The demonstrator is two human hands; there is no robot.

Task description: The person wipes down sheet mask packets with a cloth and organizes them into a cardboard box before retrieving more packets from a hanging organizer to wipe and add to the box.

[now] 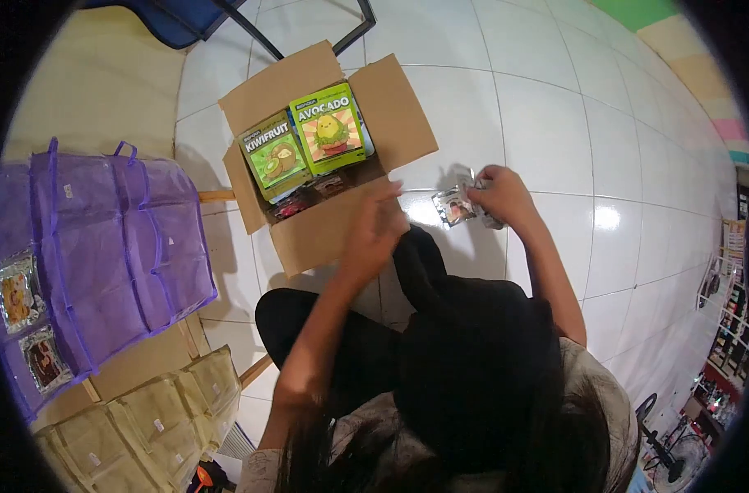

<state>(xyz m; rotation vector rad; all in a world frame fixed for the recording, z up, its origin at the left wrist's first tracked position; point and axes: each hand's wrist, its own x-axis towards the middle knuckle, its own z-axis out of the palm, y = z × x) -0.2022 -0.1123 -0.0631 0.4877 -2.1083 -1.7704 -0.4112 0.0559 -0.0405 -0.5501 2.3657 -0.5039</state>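
My right hand (503, 195) pinches several small silver foil sachets (454, 205) above the tiled floor; one shows a picture on its front. My left hand (381, 220) is raised by the near flap of an open cardboard box (313, 240), its fingers apart and nothing seen in them. Inside the box stand a green avocado packet (329, 131) and a kiwifruit packet (276, 158). Dark, shiny packets (309, 195) lie lower in the box, partly hidden by its wall.
A purple hanging pocket organizer (103, 238) is at the left, with foil packets (19, 292) in two pockets. Below it is a beige pocket organizer (148, 419). A blue chair (173, 20) stands behind the box. A fan (679, 468) and shelves (728, 320) are at the right.
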